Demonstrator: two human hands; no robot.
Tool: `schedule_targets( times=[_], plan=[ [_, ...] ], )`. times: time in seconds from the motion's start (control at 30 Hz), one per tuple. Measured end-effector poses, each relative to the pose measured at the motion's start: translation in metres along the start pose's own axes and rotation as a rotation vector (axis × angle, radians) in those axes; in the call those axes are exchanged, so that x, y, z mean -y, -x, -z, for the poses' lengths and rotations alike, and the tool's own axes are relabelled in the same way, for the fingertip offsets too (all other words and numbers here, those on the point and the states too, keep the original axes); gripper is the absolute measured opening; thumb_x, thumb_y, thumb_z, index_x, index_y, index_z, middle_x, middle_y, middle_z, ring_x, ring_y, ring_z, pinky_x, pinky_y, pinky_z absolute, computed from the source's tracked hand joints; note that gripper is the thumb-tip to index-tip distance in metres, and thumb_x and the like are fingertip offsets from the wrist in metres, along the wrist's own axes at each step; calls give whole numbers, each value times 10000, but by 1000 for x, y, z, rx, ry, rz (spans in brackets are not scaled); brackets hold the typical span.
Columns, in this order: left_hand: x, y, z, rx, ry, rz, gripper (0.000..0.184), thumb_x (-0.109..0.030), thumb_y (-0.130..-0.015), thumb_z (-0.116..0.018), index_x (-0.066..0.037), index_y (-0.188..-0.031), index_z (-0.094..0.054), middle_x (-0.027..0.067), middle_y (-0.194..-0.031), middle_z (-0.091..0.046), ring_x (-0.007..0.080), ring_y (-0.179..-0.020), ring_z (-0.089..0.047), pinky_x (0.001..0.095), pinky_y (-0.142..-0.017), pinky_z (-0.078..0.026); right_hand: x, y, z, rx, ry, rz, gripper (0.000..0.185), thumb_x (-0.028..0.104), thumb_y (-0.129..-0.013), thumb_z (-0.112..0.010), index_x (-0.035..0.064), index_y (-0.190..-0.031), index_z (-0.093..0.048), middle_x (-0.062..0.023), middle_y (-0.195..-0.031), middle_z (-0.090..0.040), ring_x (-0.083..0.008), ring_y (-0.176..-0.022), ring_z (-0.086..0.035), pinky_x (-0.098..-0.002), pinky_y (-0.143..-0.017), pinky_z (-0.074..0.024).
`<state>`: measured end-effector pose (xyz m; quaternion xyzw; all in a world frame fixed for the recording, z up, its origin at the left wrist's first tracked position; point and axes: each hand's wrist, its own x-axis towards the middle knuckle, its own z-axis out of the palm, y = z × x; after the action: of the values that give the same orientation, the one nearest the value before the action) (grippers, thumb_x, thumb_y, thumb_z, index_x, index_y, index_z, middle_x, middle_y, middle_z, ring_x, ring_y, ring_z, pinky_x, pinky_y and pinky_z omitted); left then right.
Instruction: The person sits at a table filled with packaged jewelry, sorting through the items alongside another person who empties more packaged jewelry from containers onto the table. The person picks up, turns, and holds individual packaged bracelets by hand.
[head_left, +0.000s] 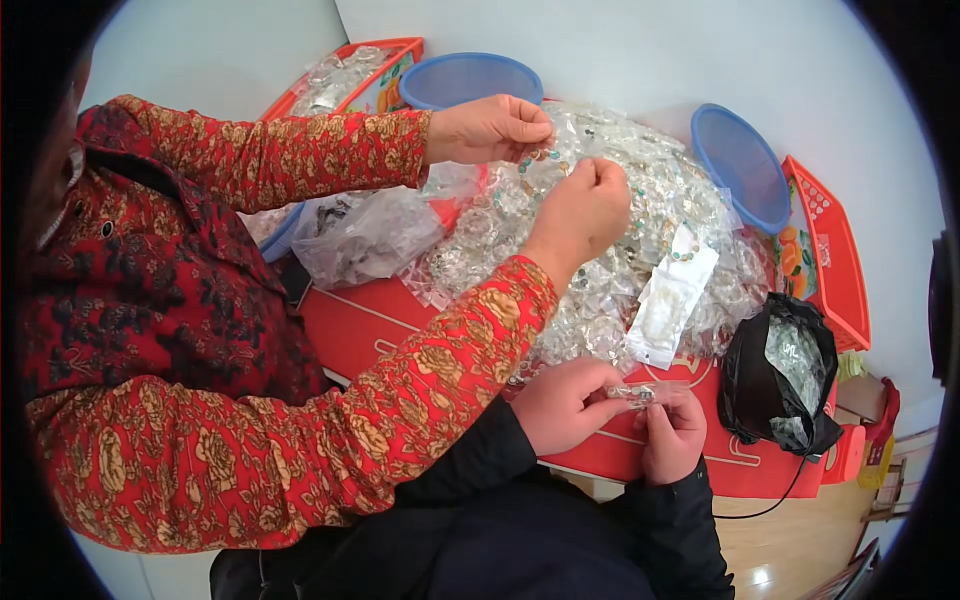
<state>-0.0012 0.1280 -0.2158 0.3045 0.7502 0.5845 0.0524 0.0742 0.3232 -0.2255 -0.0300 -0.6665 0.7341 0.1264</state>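
Near the table's front edge, my left hand (563, 405) and my right hand (674, 434) pinch a small clear plastic bag (645, 394) between them. Something small and silvery shows inside it. Both hands come out of black sleeves. Just beyond them lies a white packet (672, 300) on a big heap of clear bags (600, 300) with jewellery-like pieces in them. To the left, a co-worker in red flowered sleeves holds a beaded string (528, 170) above the heap with both hands.
A black bag (735, 385) with clear packets stands at the right. Blue baskets (740, 165) and red crates (845, 270) line the wall. The co-worker's arm (430, 390) crosses at my left. A clear bag (370, 240) lies left of the heap on the red table (350, 325).
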Motion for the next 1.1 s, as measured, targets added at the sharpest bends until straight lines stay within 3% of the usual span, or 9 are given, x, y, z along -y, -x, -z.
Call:
schedule_targets(
  times=[0.13,0.23,0.43,0.5,0.63,0.73,0.83,0.97,1.1],
  plan=[
    [-2,-1,2,23,0,6,191,-156,-911,-778,-41,-1015,-667,105,-842,-628,202,-701,-636,349,-634,-496,-9,-6,4,49,78,162,82,-52,-967,-579,-7,-1002,-638,-140,-1096,-654,-126,-810,-598,-256,-715,-510],
    [4,-1,0,40,-10,-45,183,-156,-914,-773,-45,-1009,-662,95,-844,-623,189,-698,-624,346,-629,-486,0,-2,1,-16,-29,6,47,-10,-989,-592,-8,-1005,-636,-135,-1087,-657,-135,-830,-599,-267,-744,-504],
    [21,8,-20,6,166,-44,150,-150,-957,-721,-44,-1029,-644,78,-881,-625,149,-744,-620,316,-655,-476,-16,-6,7,14,-96,170,102,94,-1025,-616,-3,-1003,-637,-118,-1044,-679,-136,-857,-609,-271,-764,-501],
    [28,11,-25,64,164,64,82,-136,-998,-663,-60,-1023,-646,95,-885,-625,154,-807,-625,289,-722,-471,-12,-1,8,-29,-91,90,116,108,-1027,-622,-2,-993,-634,-112,-1040,-683,-139,-882,-615,-279,-783,-501],
    [21,7,-20,96,108,38,79,-126,-985,-665,-57,-975,-629,104,-854,-610,202,-775,-611,321,-696,-465,-22,1,13,-86,-31,133,107,92,-1027,-617,0,-973,-629,-101,-1042,-687,-145,-929,-624,-286,-825,-496],
    [15,5,-11,94,22,-73,89,-118,-976,-667,-54,-940,-617,111,-830,-599,238,-750,-600,344,-677,-460,-13,1,9,-139,-23,-14,78,33,-1013,-602,2,-949,-633,-88,-1010,-677,-138,-913,-612,-281,-820,-483],
    [9,-2,-4,95,-71,-158,107,-110,-967,-668,-52,-904,-604,118,-806,-588,273,-725,-590,368,-658,-456,-13,3,11,-82,-33,79,98,-59,-964,-589,7,-910,-637,-54,-936,-641,-121,-845,-575,-277,-777,-461],
    [5,-3,-2,101,-120,-233,139,-100,-955,-670,-49,-856,-587,127,-774,-573,321,-693,-576,400,-632,-450,-7,0,13,-40,1,197,86,-52,-967,-595,4,-949,-657,-46,-933,-642,-111,-840,-567,-264,-767,-452],
    [2,1,-3,114,-137,-198,188,-138,-949,-680,-44,-829,-570,152,-761,-556,387,-703,-567,465,-623,-442,-8,-1,13,-90,-4,39,42,-2,-987,-631,2,-953,-656,-15,-915,-634,-80,-839,-551,-254,-768,-452]
  ],
)
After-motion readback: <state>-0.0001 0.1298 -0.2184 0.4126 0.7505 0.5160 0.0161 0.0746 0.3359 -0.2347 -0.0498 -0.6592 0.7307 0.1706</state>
